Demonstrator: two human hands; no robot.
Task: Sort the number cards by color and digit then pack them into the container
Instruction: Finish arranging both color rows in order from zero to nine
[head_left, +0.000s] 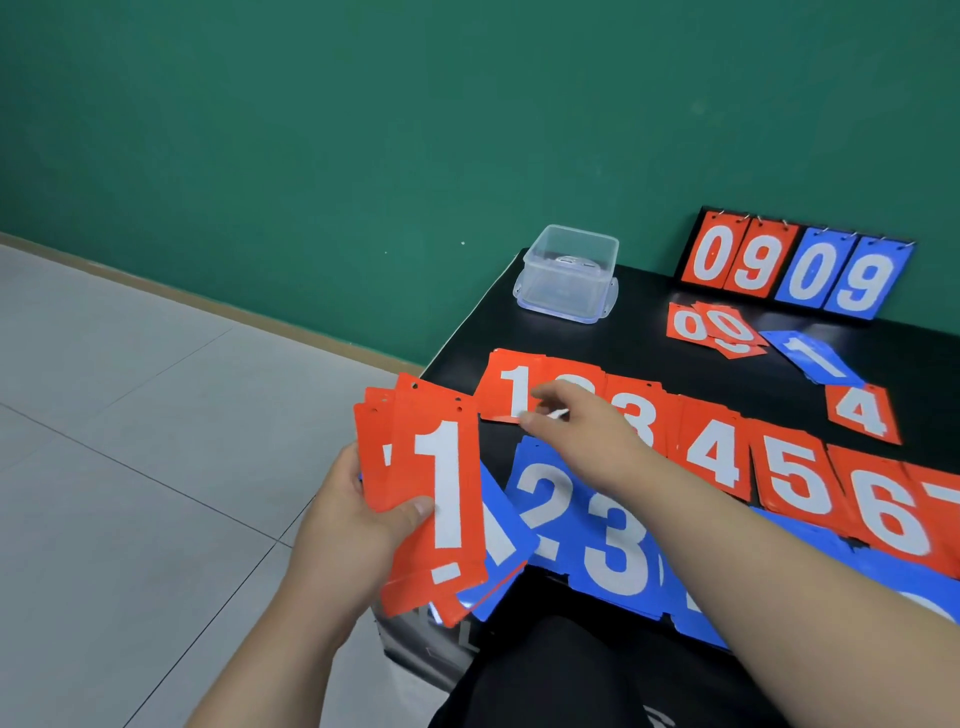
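Left hand (347, 525) grips a fanned stack of red cards (431, 499), thumb pressed on top; right hand (574, 423) pinches the red 1 card (511, 387) on the black table (649, 332); clear container (569, 273) sits apart

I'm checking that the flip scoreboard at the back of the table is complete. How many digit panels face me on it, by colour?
Red panels: 2
Blue panels: 2
Total: 4
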